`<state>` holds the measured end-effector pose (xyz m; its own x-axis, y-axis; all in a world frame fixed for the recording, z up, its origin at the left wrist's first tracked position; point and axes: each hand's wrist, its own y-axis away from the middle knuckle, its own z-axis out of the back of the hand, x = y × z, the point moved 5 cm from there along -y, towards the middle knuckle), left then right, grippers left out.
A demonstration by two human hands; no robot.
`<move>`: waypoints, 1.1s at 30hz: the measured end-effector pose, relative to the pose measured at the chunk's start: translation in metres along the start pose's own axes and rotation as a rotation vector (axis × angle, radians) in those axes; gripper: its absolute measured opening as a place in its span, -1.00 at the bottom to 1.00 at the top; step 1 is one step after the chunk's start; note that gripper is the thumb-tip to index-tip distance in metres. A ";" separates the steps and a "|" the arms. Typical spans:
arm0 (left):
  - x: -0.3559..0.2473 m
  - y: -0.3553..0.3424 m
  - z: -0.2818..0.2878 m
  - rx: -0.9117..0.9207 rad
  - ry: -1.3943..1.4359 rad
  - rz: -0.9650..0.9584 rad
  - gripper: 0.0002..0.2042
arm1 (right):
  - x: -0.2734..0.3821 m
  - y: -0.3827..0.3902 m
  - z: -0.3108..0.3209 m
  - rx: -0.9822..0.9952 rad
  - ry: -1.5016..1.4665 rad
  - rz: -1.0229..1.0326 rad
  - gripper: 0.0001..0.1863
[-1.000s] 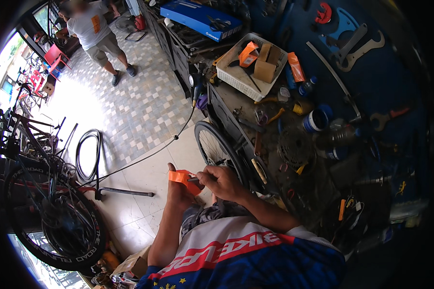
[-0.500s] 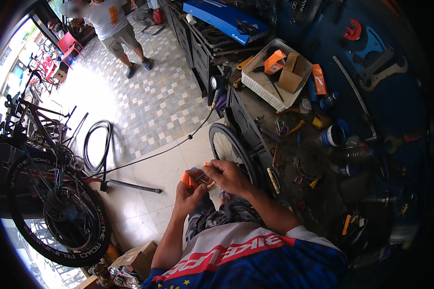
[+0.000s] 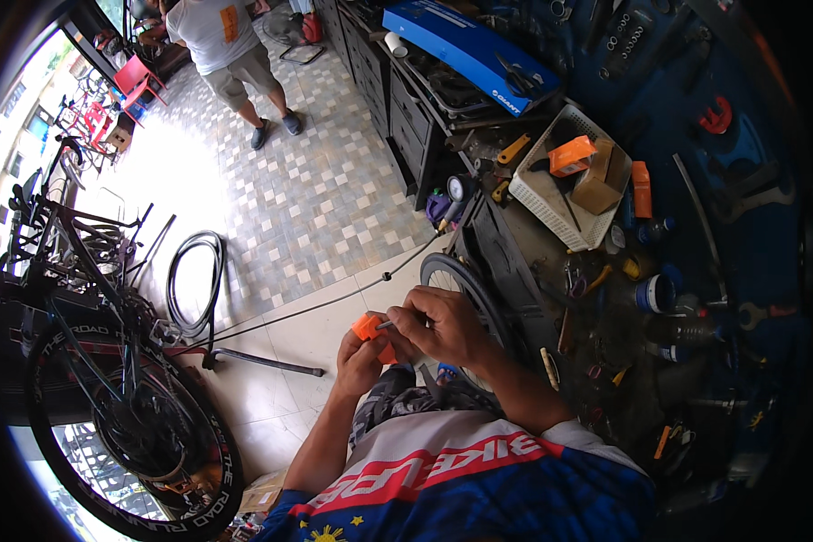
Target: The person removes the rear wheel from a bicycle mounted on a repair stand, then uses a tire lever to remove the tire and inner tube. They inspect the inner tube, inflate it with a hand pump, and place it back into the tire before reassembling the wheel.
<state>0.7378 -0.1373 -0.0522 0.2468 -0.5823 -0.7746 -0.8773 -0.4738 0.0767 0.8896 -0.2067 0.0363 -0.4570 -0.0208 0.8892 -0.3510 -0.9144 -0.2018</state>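
Right now we hold a small orange plastic piece (image 3: 368,326) in front of our chest, above our lap. Our left hand (image 3: 359,363) cups it from below, fingers closed around it, while our right hand (image 3: 438,323) pinches a thin grey metal pin (image 3: 384,325) at its edge. It looks blocky, bright and matte. Beyond our hands a bicycle wheel (image 3: 465,294) leans against the cluttered desk (image 3: 605,325), and a black cable (image 3: 307,308) trails across the tiled floor (image 3: 271,208).

We look down from one head-worn fisheye, our hands close at centre, our chest at the near edge, a cluttered workbench (image 3: 605,298) right, tiled floor (image 3: 316,208) far left, edges bending toward the rim.
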 end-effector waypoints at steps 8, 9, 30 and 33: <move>-0.039 -0.031 0.022 0.101 -0.011 -0.027 -0.75 | 0.009 -0.045 -0.011 -0.048 0.029 0.018 -0.63; -0.043 -0.034 0.024 0.101 -0.013 -0.027 -0.74 | 0.009 -0.049 -0.011 -0.053 0.032 0.006 -0.63; -0.066 -0.059 0.053 -0.220 -0.387 0.006 -0.83 | -0.075 -0.060 -0.042 0.055 -0.352 -0.138 -0.62; -0.069 -0.053 0.060 -0.285 -0.442 -0.040 -0.82 | -0.159 -0.055 -0.043 -0.147 -0.570 -0.421 -0.64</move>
<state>0.7432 -0.0326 -0.0405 0.0268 -0.2549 -0.9666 -0.7087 -0.6867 0.1615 0.9468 -0.1358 -0.1113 0.2248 0.0767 0.9714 -0.5277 -0.8285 0.1875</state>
